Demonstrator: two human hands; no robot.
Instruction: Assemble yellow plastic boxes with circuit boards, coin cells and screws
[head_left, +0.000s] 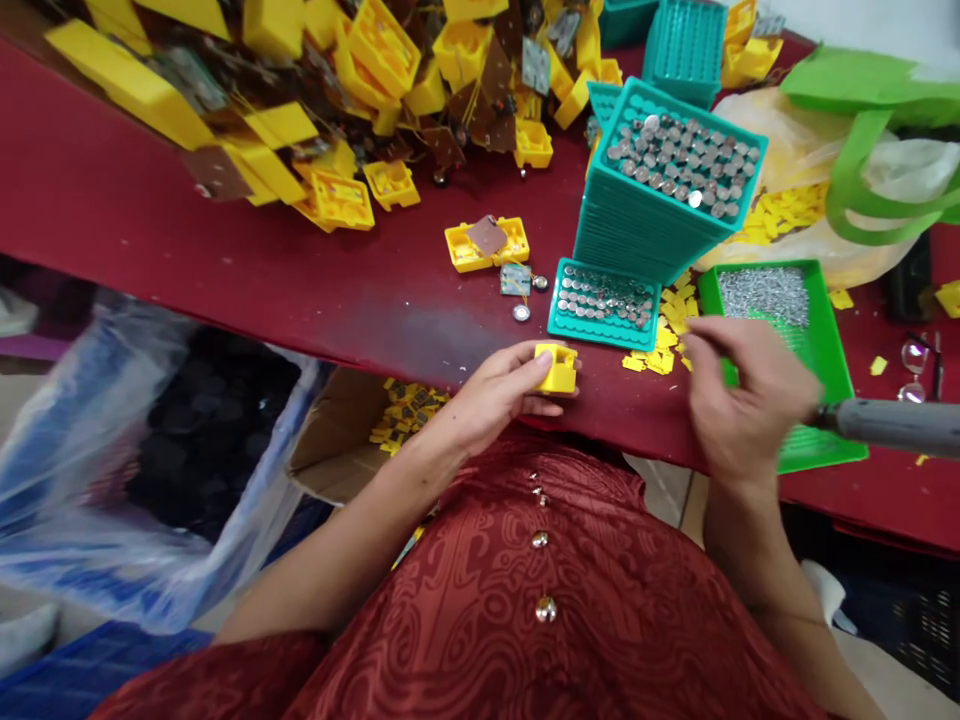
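Left hand [506, 382] pinched small yellow plastic case [559, 371] near dark-red table [375, 320] edge. Right hand [742, 395] was curled; couldn't tell if it gripped grey cylindrical tool [904, 426] at its outer side. It partly blocked bright-green plastic tray [834, 350]. Beyond, between hands: teal plastic tray [600, 336] held round silver cells [592, 304]. Heaped yellow casings [386, 50] lay beyond left.

The red table [225, 255] bears teal trays [637, 222] and yellow cases [466, 255].
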